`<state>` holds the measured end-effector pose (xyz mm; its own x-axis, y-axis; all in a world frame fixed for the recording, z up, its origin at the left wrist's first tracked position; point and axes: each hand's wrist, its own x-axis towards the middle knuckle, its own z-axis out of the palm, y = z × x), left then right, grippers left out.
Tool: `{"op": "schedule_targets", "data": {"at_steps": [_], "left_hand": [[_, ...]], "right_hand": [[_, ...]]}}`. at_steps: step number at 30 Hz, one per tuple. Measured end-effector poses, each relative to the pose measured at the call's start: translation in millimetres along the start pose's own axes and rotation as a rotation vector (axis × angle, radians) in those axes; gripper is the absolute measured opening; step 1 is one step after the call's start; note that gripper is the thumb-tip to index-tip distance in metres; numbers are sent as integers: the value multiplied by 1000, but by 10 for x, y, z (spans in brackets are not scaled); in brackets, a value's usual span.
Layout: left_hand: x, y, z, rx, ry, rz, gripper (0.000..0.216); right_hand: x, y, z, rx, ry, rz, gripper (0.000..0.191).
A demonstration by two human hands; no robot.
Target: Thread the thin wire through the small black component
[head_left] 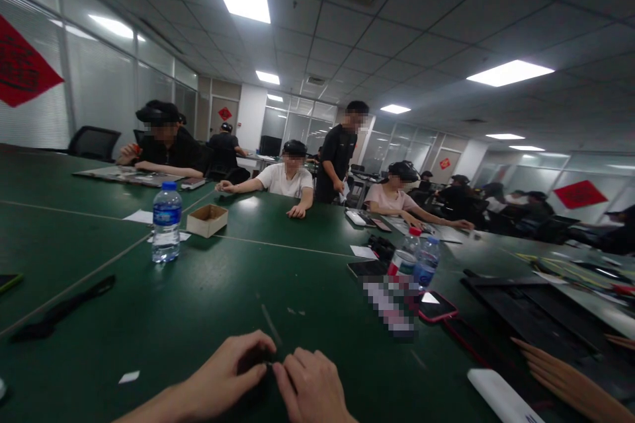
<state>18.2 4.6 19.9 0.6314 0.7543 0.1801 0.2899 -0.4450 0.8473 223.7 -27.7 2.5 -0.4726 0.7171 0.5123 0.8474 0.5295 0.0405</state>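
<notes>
A tiny object [269, 365], too small to identify, shows above a green desk [213, 304] between left hand [233, 367] and right hand [312, 380], fingers [284, 383] curled near it; whether they pinch it cannot be told. Fine two-handed handling appears the step; the next move likely calls for steadiness.

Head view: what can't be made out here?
All in the head view:
Tiny item between left hand and right hand: too small, partly covered by fingers; which hand grips it is unclear.
Open beige cardboard box: near walls hide part of its inside.
White rectangular slab: cut off by the bottom edge.
Flat dark object with green edge: cut off by the left edge.
</notes>
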Motion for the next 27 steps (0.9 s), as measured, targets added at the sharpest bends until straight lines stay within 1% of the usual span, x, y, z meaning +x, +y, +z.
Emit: {"op": "schedule_targets", "data": {"at_steps": [6, 11, 18, 27], "left_hand": [[-4, 3, -25, 103, 37, 45, 25], [-6, -23, -12, 115, 43, 48, 26], [-11, -56, -7, 126, 63, 38, 25], [-7, 15, -44, 96, 44, 29, 36]], "right_hand": [[-4, 8, 32, 19, 1, 2, 23], [0, -17, 23, 36, 34, 21, 24], [5, -53, -27, 41, 7, 106, 25], [19, -38, -39, 53, 51, 129, 28]]}}
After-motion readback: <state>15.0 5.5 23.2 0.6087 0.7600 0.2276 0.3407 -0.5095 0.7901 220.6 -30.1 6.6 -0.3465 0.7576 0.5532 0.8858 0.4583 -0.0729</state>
